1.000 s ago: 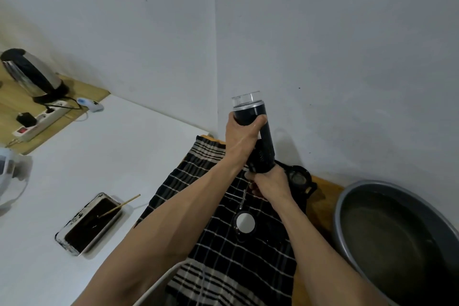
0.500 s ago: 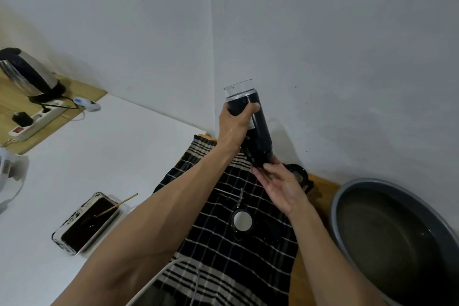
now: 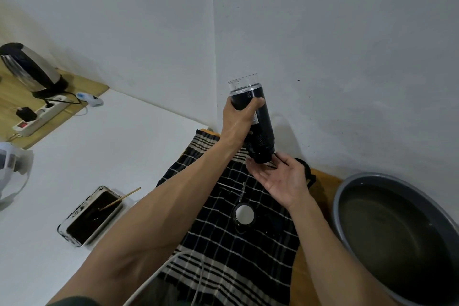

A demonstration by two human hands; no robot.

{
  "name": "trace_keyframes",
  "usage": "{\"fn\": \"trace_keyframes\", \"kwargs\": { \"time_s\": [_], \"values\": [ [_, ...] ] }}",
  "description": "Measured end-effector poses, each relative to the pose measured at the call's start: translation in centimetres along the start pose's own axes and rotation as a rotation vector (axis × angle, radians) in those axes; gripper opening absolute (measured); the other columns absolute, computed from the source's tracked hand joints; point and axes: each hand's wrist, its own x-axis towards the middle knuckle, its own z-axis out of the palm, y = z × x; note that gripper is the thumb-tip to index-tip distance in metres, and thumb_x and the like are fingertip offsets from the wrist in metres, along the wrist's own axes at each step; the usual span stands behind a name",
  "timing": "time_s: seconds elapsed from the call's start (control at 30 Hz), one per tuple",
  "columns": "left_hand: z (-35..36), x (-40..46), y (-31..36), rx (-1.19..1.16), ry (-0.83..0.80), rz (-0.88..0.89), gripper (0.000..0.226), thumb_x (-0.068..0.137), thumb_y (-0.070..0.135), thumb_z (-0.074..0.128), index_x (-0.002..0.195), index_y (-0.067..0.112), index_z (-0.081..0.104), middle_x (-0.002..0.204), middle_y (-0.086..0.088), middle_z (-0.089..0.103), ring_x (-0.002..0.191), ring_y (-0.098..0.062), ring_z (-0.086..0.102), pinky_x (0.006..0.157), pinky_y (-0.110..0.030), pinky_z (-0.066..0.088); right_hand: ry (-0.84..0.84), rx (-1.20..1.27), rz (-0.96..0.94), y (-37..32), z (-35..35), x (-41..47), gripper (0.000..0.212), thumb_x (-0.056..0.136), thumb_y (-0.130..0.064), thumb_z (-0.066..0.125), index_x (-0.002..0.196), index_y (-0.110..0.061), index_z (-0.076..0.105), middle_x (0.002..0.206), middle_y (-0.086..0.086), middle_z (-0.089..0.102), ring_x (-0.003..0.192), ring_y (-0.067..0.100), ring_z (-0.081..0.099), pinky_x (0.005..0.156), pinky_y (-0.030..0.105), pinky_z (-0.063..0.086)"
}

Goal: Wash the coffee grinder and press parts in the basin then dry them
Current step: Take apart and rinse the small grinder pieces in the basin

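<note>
left hand (image 3: 239,117) clamps the coffee grinder (image 3: 254,119) above the checked towel (image 3: 223,243) | right hand (image 3: 283,181) open, palm up beneath its base | risk: wet grip slips, grinder drops onto plunger disc (image 3: 244,214) on towel

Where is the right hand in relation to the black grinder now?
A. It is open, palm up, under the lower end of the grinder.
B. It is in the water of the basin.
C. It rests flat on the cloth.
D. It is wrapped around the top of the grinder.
A: the right hand lies open, palm up, under the lower end of the grinder, which the left hand holds.
</note>
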Motion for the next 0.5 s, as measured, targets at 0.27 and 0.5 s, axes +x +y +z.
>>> {"fn": "trace_keyframes", "kwargs": {
  "time_s": [0.27, 0.5],
  "values": [
    [0.5, -0.1, -0.2, -0.015, -0.011, 0.008, 0.047, 0.082, 0.035, 0.080, 0.119, 0.015, 0.059, 0.110, -0.004, 0.068, 0.099, -0.022, 0.068, 0.075, -0.033, 0.054, 0.072, -0.032, -0.088, 0.2, 0.0, 0.2, 0.041, 0.090, -0.014, 0.064, 0.128, 0.001, 0.063, 0.130, 0.030, 0.063, 0.114, 0.039, 0.066, 0.082, 0.033, 0.062],
    [1.0, -0.2, -0.5, -0.045, 0.106, -0.009, 0.050, 0.080, 0.040, 0.081, 0.119, 0.020, 0.058, 0.107, 0.003, 0.068, 0.096, -0.013, 0.068, 0.075, -0.029, 0.057, 0.114, 0.024, -0.215, 0.3, 0.2, 1.2, 0.043, 0.088, 0.003, 0.057, 0.130, -0.001, 0.059, 0.134, 0.027, 0.060, 0.126, 0.040, 0.058, 0.109, 0.047, 0.048]
  ]
}}
